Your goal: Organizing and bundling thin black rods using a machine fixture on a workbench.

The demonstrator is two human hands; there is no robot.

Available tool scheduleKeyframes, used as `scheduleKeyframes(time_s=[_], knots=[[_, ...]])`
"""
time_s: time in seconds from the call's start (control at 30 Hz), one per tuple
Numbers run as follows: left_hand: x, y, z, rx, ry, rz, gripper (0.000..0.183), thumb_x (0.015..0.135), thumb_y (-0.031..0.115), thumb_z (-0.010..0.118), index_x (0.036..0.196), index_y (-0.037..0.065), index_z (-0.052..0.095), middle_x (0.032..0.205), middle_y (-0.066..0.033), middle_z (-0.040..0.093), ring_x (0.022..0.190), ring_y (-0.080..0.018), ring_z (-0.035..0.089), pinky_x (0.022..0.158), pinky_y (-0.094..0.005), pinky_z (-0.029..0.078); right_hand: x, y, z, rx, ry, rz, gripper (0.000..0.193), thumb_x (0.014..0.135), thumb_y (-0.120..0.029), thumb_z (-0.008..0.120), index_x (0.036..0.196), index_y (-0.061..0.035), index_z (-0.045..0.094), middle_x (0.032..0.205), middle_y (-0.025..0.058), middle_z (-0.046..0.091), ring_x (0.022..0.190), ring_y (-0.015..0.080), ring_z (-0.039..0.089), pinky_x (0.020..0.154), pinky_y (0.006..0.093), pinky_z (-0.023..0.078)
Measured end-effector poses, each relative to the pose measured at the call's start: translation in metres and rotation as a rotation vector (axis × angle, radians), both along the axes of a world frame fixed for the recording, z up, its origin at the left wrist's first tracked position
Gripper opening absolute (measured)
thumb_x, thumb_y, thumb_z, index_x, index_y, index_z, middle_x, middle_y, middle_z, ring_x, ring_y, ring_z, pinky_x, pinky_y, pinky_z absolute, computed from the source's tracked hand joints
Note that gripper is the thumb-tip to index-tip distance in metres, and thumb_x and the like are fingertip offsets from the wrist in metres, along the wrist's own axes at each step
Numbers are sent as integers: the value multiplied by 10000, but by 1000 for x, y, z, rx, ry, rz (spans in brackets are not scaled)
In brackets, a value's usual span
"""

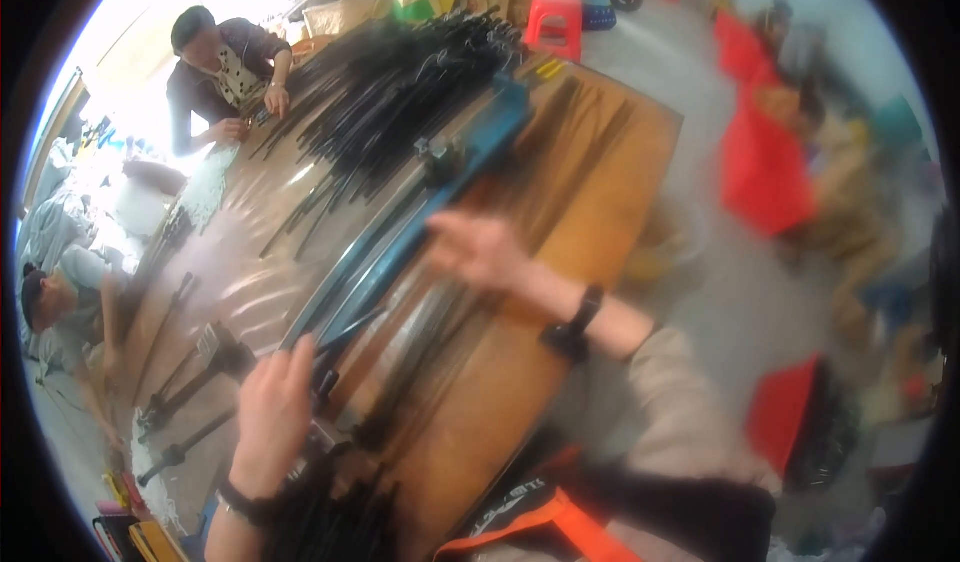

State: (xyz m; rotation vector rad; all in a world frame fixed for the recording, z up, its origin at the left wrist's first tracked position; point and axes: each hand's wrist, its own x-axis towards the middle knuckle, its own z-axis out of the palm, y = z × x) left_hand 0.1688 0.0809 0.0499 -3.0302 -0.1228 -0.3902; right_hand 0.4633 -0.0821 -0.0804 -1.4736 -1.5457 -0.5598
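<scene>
A long blue metal rail (pixel 400 232) lies slantwise across the table, with a metal clamp-like fitting (pixel 437 160) on its far half. My left hand (pixel 275 402) is at the rail's near end, fingers closed together; what they hold, if anything, is hidden. Beside those fingertips a thin dark rod (pixel 352 330) juts out over the rail. My right hand (pixel 480 249) is over the rail's right side, too smeared by motion to show whether it grips anything. Dark metal bars with blocks on their ends (pixel 205 372) lie left of my left hand.
A large heap of thin black strips (pixel 400 82) covers the far table. More black strips (pixel 335 512) lie near my left forearm. A person (pixel 215 82) works at the far left, another person (pixel 70 297) at the left edge. A red stool (pixel 553 24) stands beyond the table (pixel 610 177).
</scene>
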Motion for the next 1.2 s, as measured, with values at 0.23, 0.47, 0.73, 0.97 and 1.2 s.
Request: scheduleKeyframes(time_s=[0.23, 0.47, 0.73, 0.97, 1.2], knots=[[-3, -5, 8, 7, 89, 14, 477, 773, -7, 588, 1235, 109, 611, 781, -105, 540, 741, -289, 587, 622, -408, 485, -37, 7, -7, -209, 251, -134, 388, 893, -292, 697, 1200, -59, 656, 860, 114, 699, 750, 256, 681, 658, 373, 543], [-57, 5, 27, 1, -52, 195, 423, 808, -15, 597, 1204, 124, 648, 742, -114, 516, 690, -296, 568, 604, -408, 463, -71, 3, 20, -62, 307, 268, 275, 898, -251, 702, 1101, -65, 702, 747, 80, 623, 714, 228, 618, 659, 360, 494], [-111, -7, 29, -76, -38, 303, 397, 832, 0, 632, 1202, 142, 662, 722, -115, 508, 662, -289, 552, 589, -395, 458, -122, 21, 29, 90, 515, 228, 145, 868, -179, 730, 943, -55, 743, 776, 65, 677, 713, 223, 617, 721, 342, 496], [-144, -11, 27, -35, -43, 368, 399, 828, 21, 654, 1210, 138, 657, 713, -108, 505, 665, -280, 559, 586, -391, 464, -134, 24, 2, -539, 869, 505, 87, 847, -135, 741, 901, -68, 733, 813, 45, 701, 751, 195, 609, 707, 309, 497], [-148, -19, 22, -113, -42, 329, 394, 818, 15, 663, 1196, 127, 665, 713, -104, 519, 649, -280, 565, 569, -392, 466, -152, 39, 34, 74, 513, 381, 175, 896, -193, 714, 1040, -94, 734, 864, 37, 726, 741, 165, 639, 681, 303, 514]])
